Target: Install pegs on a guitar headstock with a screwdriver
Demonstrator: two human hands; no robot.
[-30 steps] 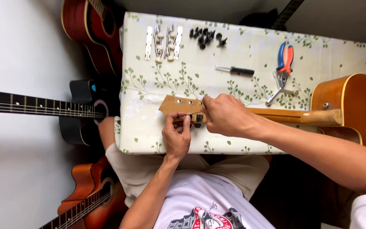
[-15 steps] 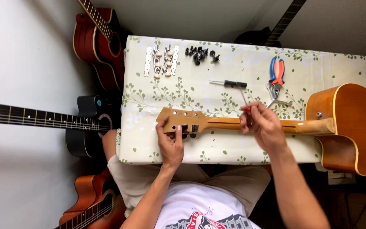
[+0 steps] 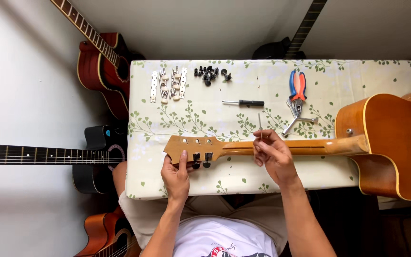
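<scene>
My left hand (image 3: 176,173) steadies the guitar headstock (image 3: 186,146) lying on the table (image 3: 224,178), thumb and fingers pressed on its edge near two black tuners (image 3: 201,158). My right hand (image 3: 273,154) pinches a thin metal tool (image 3: 260,124) above the neck (image 3: 300,146), its grip closed. I judge I'm mid tuner fitting; next calls for bringing the tool precisely to the headstock.

The person wears a white T-shirt (image 3: 224,240) with a dark and red printed design on the chest, and beige trousers (image 3: 205,214). Both forearms are bare, and the left hand (image 3: 176,175) and right hand (image 3: 274,157) have no gloves or rings visible.
</scene>
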